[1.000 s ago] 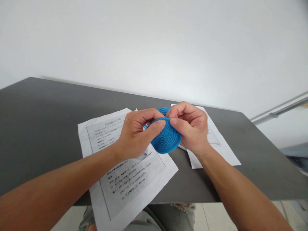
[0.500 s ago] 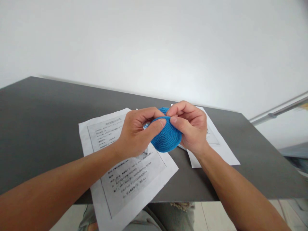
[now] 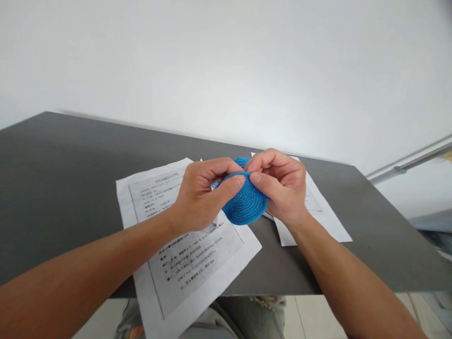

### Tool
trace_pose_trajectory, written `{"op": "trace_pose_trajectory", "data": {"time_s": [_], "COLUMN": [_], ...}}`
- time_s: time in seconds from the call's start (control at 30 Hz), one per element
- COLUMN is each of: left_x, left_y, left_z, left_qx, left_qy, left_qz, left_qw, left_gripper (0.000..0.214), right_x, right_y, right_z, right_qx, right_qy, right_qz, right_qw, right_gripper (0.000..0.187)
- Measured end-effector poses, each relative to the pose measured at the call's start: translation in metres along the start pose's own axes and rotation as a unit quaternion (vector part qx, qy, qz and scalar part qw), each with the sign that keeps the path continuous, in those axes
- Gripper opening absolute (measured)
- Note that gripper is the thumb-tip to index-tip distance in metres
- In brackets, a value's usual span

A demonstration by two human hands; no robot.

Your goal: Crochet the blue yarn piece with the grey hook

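While the left hand (image 3: pixel 199 200) pinches the far rim of a round blue crocheted piece (image 3: pixel 245 203) between thumb and index finger, the right hand (image 3: pixel 285 188) closes on the same rim just to the right, its thumb tip against the edge and its other fingers curled in. Neither hand is spread; the two thumb tips nearly meet. The crocheted piece is held above the grey table (image 3: pixel 70 179), its ringed face toward the near side. More blue crochet shows beyond the fingers; whether it is joined cannot be told. A printed sheet (image 3: pixel 190 273) lies left, overhanging the near edge; another paper (image 3: pixel 318 226) lies right.
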State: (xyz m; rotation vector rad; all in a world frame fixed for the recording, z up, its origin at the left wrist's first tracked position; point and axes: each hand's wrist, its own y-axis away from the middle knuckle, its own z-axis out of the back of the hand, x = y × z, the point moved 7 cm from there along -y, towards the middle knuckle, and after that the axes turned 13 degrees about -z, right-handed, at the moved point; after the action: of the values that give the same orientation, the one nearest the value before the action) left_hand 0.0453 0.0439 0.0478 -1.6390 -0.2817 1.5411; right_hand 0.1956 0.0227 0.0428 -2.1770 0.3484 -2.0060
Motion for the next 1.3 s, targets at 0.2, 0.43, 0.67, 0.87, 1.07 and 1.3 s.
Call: {"op": "trace_pose_trajectory", "data": {"time_s": [0.2,0.43,0.67,0.87,1.07,1.3], "left_x": [0.0033,0.0025,0.0037,0.0021,0.0018,0.0013], "left_y": [0.001,-0.0007,0.0005,0.0004,-0.0002,-0.0005], "left_z": [-0.0011,-0.0032,-0.0032,-0.0023,-0.0021,-0.0017], "left_qx": [0.001,0.006,0.011,0.012,0.008,0.015], "left_qy": [0.021,0.03,0.045,0.037,0.031,0.031], "left_qz": [0.013,0.002,0.01,0.014,0.014,0.003], "left_qw": [1.0,1.0,0.999,0.999,0.999,0.999], "left_gripper": [0.022,0.022,0.022,0.021,0.021,0.022], "right_x": [-0.0003,-0.0008,-0.0026,-0.0043,-0.0029,-0.0014], "right_y": [-0.0004,0.0001,0.0,-0.0006,0.0009,0.0], "right_z": [-0.0021,-0.0009,-0.0018,-0.0011,-0.0008,-0.002], "right_qx": [-0.004,-0.001,0.007,0.009,0.008,0.007], "right_qy": [0.008,0.009,0.019,0.01,0.002,0.007], "right_qz": [-0.015,-0.016,-0.022,-0.022,-0.016,-0.017], "right_qw": [1.0,1.0,1.0,1.0,1.0,1.0], "right_gripper": [0.008,0.007,0.007,0.007,0.009,0.01]}}
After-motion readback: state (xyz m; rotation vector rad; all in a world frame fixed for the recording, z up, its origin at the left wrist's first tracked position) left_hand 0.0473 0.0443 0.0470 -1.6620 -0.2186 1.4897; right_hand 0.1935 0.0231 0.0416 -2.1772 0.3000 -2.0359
